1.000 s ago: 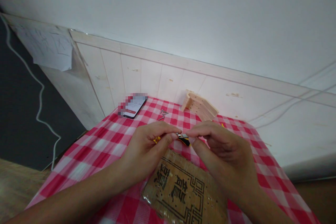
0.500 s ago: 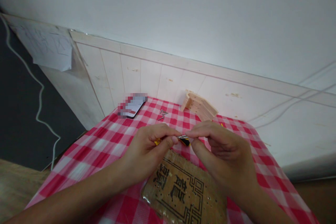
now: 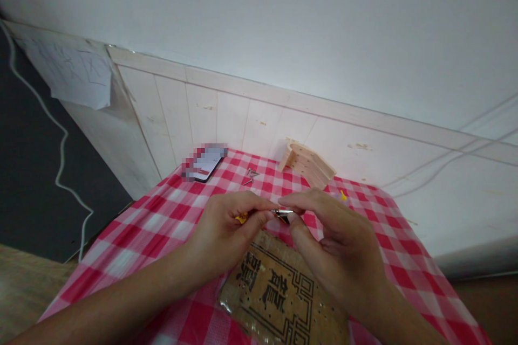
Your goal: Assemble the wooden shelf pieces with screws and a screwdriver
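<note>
Between my two hands a slim, shiny silver metal piece (image 3: pixel 284 212) runs level above the table; its exact kind is too small to tell. My left hand (image 3: pixel 230 226) pinches its left end between thumb and index finger. The right end lies between the thumb and forefinger of my right hand (image 3: pixel 340 242), whose other fingers curl loosely. A yellow bit (image 3: pixel 242 218) shows at my left hand, mostly covered by the fingers. Something dark sits just under the metal piece. Below both hands lies a brown wooden board (image 3: pixel 271 291) with black characters, line patterns and small holes.
A red and white checked cloth (image 3: pixel 162 215) covers the table. Further back are a phone (image 3: pixel 210 164), several screws (image 3: pixel 251 175), a pale wooden bracket-like piece (image 3: pixel 307 163) by the wall, and a small yellow item (image 3: pixel 343 195). A white cable (image 3: pixel 62 145) hangs at the left.
My right hand has shifted slightly left and its fingers have moved on the metal piece. Less of the black and yellow object beneath it shows. My left hand stays nearly still.
</note>
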`<state>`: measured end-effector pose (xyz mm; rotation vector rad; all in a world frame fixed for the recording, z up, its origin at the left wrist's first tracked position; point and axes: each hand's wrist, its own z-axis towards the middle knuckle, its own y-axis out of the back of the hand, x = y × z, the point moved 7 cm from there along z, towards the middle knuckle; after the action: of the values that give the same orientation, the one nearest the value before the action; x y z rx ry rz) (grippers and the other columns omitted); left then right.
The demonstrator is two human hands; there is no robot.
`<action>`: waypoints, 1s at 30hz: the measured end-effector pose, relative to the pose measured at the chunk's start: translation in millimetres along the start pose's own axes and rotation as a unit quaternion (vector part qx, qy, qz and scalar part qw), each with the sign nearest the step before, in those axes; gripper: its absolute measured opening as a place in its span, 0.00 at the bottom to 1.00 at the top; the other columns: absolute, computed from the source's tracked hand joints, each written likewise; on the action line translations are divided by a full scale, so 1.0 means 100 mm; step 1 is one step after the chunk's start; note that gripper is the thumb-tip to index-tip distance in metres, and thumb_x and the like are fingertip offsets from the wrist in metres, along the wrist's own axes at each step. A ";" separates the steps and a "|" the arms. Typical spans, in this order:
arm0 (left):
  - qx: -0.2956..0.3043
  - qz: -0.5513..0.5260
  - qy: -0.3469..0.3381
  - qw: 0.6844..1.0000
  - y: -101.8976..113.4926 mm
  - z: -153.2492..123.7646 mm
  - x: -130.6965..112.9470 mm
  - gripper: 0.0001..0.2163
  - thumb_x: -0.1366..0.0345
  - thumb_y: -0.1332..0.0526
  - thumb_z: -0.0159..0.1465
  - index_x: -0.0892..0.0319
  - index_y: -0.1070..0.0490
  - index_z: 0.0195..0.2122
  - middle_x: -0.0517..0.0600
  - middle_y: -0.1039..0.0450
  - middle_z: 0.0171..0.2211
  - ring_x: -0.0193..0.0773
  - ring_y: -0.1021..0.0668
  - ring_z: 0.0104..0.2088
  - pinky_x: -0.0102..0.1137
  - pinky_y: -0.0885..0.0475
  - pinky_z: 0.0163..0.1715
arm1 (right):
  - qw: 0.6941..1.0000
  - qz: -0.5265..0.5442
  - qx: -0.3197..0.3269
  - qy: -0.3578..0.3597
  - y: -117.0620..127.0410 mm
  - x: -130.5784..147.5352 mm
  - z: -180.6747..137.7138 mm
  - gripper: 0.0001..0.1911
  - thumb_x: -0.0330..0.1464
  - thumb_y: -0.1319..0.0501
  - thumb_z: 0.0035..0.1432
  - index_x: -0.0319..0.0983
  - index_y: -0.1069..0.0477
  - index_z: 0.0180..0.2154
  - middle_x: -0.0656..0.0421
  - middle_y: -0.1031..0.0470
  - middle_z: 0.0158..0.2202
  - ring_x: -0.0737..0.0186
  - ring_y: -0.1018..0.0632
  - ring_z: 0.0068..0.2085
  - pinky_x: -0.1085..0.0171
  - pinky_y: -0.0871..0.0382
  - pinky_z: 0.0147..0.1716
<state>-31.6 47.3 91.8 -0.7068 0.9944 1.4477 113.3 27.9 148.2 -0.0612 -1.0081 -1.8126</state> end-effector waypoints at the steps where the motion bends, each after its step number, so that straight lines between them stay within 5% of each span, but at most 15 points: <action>1: 0.002 -0.002 -0.001 1.000 0.00 0.00 0.00 0.09 0.73 0.37 0.64 0.56 0.16 0.36 0.48 0.15 0.32 0.36 0.16 0.32 0.27 0.22 0.32 | 1.000 0.005 -0.004 -0.006 0.00 -0.01 0.00 0.15 0.21 0.41 0.59 0.44 0.24 0.42 0.62 0.17 0.35 0.65 0.18 0.34 0.65 0.23 0.33; 17: 0.006 -0.087 0.060 0.994 -0.04 0.01 0.04 0.07 0.70 0.36 0.64 0.57 0.17 0.33 0.46 0.16 0.29 0.31 0.18 0.28 0.21 0.25 0.29 | 0.995 0.035 -0.078 -0.052 0.08 -0.12 -0.07 0.13 0.22 0.39 0.59 0.45 0.25 0.41 0.66 0.21 0.34 0.69 0.20 0.35 0.69 0.26 0.35; 30: 0.020 -0.103 0.087 0.991 -0.07 0.00 0.08 0.06 0.68 0.36 0.63 0.59 0.20 0.29 0.46 0.20 0.24 0.30 0.22 0.25 0.22 0.28 0.27 | 0.997 0.038 -0.065 -0.033 0.01 -0.11 -0.10 0.12 0.24 0.40 0.61 0.46 0.28 0.42 0.65 0.22 0.36 0.66 0.20 0.36 0.64 0.24 0.35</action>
<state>-25.5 50.7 83.9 -0.8919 1.0478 1.1995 122.6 29.5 137.3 -0.2367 -0.9209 -1.8147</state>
